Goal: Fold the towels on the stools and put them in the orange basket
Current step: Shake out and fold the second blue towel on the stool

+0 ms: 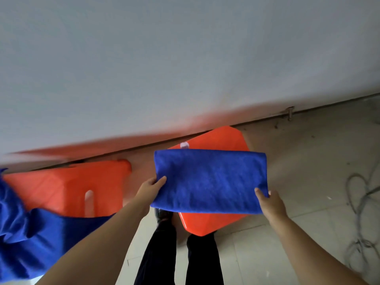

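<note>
Over the orange plastic stool (213, 138), our hands, left (148, 189) and right (269, 204), pinch the half-folded blue microfibre towel (209, 181) by its ends; next we likely fold it again.

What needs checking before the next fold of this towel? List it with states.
1. Left hand grips the towel at its left edge: ok.
2. Right hand grips its near right corner: ok.
3. Towel folded once, edges fairly even: ok.
4. Towel lies over the right stool: ok.
5. Orange basket in view: not ok.
6. Loose towel at left still unfolded: not ok.
</note>
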